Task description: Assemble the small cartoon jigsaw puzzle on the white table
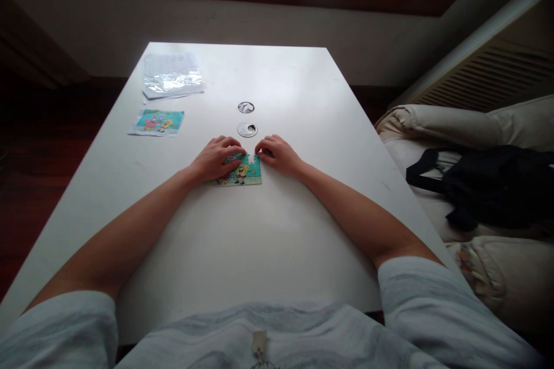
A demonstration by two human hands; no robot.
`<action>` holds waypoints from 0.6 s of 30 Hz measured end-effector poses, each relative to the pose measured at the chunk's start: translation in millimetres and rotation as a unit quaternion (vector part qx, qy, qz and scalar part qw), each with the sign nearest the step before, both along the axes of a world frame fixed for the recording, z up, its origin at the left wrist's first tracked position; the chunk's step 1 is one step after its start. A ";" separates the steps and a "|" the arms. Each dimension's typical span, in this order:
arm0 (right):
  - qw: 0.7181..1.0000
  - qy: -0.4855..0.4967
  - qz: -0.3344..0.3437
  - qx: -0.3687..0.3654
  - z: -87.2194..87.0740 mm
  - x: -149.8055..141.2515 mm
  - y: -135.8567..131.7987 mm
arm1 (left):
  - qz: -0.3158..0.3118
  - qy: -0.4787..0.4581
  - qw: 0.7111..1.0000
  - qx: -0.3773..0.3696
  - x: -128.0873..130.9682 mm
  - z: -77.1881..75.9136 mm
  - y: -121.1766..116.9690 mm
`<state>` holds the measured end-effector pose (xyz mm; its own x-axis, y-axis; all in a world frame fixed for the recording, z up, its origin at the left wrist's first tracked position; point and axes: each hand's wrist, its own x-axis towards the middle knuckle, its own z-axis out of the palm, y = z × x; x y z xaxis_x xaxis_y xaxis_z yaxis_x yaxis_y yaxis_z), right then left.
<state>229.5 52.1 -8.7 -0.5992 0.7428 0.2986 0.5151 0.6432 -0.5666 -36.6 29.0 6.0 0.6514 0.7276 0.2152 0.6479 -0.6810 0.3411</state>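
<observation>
A small cartoon jigsaw puzzle (251,176) lies flat on the white table (268,242), with a notch-shaped gap in its top edge. My left hand (215,158) rests over the puzzle's left part, its thumb and bent fingers gripping the upper side and hiding that part. At the top right corner, the fingertips of my right hand (279,155) are pinched on a puzzle piece (257,157) beside the gap. How firmly the piece sits in the puzzle is too small to tell.
Two round metallic-looking discs (247,129) lie just beyond my hands. A cartoon picture sheet (159,122) is at the left, with papers and a clear plastic sleeve (173,75) behind it. Right of the table stands a cushioned sofa (433,127) with a black bag or cloth (497,184).
</observation>
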 end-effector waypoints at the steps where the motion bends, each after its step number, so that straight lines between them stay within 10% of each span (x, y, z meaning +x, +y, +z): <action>1: 1.000 0.000 -0.001 0.002 0.3 -0.1 0.0 | -0.001 0.001 1.000 0.001 -0.2 0.0 0.1; 18: 1.000 -0.002 0.001 0.002 -0.7 0.8 0.5 | -0.001 0.001 1.000 0.000 1.3 2.5 -0.8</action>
